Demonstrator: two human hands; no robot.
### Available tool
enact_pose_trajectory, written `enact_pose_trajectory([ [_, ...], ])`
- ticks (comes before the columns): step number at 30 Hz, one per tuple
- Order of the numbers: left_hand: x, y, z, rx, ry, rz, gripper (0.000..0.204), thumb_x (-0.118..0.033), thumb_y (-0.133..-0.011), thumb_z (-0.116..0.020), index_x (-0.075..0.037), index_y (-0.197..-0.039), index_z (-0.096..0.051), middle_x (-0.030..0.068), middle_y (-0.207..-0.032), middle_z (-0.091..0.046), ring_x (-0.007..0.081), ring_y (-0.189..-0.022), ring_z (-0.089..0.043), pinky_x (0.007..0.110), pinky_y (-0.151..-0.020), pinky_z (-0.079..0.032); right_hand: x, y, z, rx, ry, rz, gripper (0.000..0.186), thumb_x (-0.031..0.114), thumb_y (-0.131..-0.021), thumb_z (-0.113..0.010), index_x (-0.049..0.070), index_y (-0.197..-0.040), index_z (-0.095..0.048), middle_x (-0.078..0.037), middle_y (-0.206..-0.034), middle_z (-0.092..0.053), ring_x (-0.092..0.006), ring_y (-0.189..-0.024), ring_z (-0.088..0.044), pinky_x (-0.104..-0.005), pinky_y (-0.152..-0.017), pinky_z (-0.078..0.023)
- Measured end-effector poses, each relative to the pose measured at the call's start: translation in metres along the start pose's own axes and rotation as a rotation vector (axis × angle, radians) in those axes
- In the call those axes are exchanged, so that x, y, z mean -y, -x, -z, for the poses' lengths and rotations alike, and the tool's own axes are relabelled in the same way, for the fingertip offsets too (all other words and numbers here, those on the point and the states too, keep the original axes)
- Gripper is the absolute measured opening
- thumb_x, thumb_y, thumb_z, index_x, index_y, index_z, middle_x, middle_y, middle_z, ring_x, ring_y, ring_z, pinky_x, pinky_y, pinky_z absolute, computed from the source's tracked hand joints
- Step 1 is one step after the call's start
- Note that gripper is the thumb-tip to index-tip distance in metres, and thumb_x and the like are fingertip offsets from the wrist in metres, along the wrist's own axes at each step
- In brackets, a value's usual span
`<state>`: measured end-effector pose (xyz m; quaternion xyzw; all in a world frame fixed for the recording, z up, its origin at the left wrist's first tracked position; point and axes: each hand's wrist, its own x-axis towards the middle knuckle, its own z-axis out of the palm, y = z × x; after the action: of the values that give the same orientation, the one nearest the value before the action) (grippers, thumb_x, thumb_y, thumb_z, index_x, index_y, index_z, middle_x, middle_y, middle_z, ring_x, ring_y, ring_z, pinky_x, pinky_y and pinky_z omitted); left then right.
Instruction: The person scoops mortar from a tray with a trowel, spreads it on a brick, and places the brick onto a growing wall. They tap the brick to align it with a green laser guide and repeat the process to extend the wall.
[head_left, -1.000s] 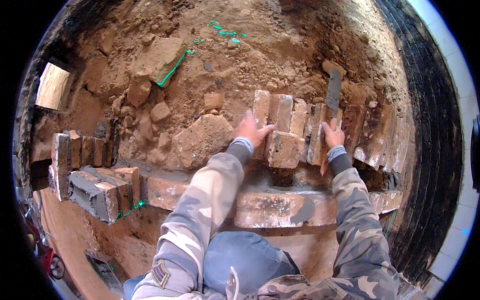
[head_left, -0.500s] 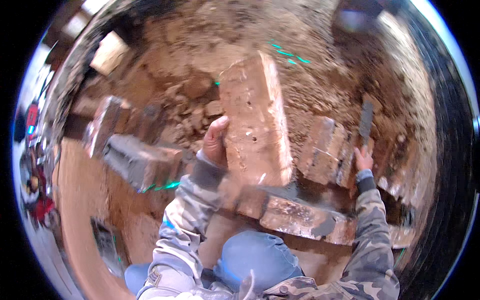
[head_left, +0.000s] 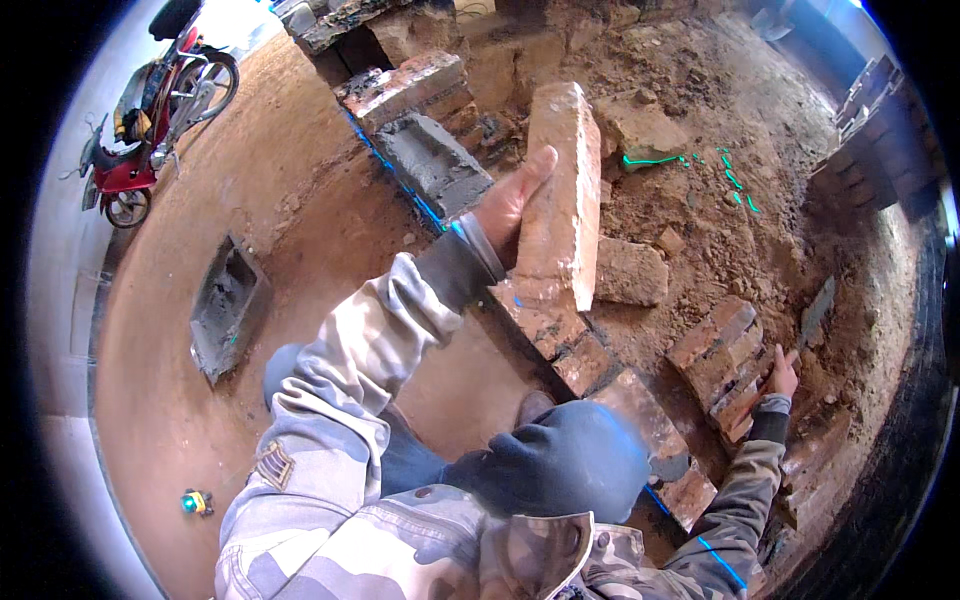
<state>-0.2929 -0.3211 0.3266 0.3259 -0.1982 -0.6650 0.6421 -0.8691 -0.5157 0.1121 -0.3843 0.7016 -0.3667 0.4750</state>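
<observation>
Hands apart. L hand [head_left: 510, 208] clamped on a lg brick [head_left: 562, 190], held w/ one end over the brick course [head_left: 640, 408]; can't tell if that end touches it. R hand [head_left: 783, 374] closed round a trowel [head_left: 817, 312], blade pointing away fr. the course, just beside loose bricks [head_left: 712, 345] on the course's earth side. Grey mortar [head_left: 438, 165] at the course's far end. Opp. side of course: mortar trough [head_left: 228, 310] on floor, red motorbike [head_left: 125, 178] well apart fr. it.
</observation>
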Motion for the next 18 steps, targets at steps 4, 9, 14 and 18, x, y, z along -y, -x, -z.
enact_pose_trajectory([
  [4,-0.023,0.014,0.003,0.102,0.106,-0.020,0.056,-0.051,-0.097,-0.061,-0.003,-0.125,-0.060,0.0114,-0.108,-0.072,0.0224,-0.093,-0.071,0.038,-0.087,-0.059,0.071,0.099,-0.053,0.117,0.002,0.146,0.039,0.044,-0.092,-0.072,0.013,-0.076,-0.055,0.003,-0.062,-0.049,-0.0109,-0.046,-0.046,-0.0290,-0.043,-0.037],
  [9,-0.064,0.031,-0.031,0.260,0.303,-0.249,0.070,-0.059,-0.100,-0.049,-0.003,-0.141,-0.049,0.0160,-0.131,-0.061,0.0286,-0.115,-0.064,0.045,-0.097,-0.054,0.070,0.141,-0.096,0.327,-0.106,0.165,0.028,0.031,-0.096,-0.068,0.012,-0.083,-0.053,0.001,-0.059,-0.050,-0.0122,-0.045,-0.048,-0.0293,-0.042,-0.039],
  [14,-0.090,0.055,0.016,0.299,0.060,-0.316,0.090,-0.076,-0.091,-0.044,-0.004,-0.145,-0.045,0.0199,-0.137,-0.057,0.0362,-0.121,-0.060,0.053,-0.104,-0.050,0.082,0.196,-0.153,0.483,-0.178,0.051,0.035,0.036,-0.096,-0.069,0.017,-0.079,-0.045,0.002,-0.057,-0.042,-0.0127,-0.041,-0.042,-0.0292,-0.037,-0.034],
  [18,-0.072,0.090,0.026,0.370,0.271,-0.086,0.091,-0.076,-0.089,-0.048,-0.006,-0.146,-0.045,0.0199,-0.133,-0.061,0.0366,-0.115,-0.064,0.050,-0.095,-0.056,0.086,0.222,-0.182,0.495,-0.247,0.023,0.034,0.035,-0.097,-0.067,0.015,-0.080,-0.046,0.002,-0.057,-0.043,-0.0124,-0.040,-0.041,-0.0293,-0.036,-0.035],
])
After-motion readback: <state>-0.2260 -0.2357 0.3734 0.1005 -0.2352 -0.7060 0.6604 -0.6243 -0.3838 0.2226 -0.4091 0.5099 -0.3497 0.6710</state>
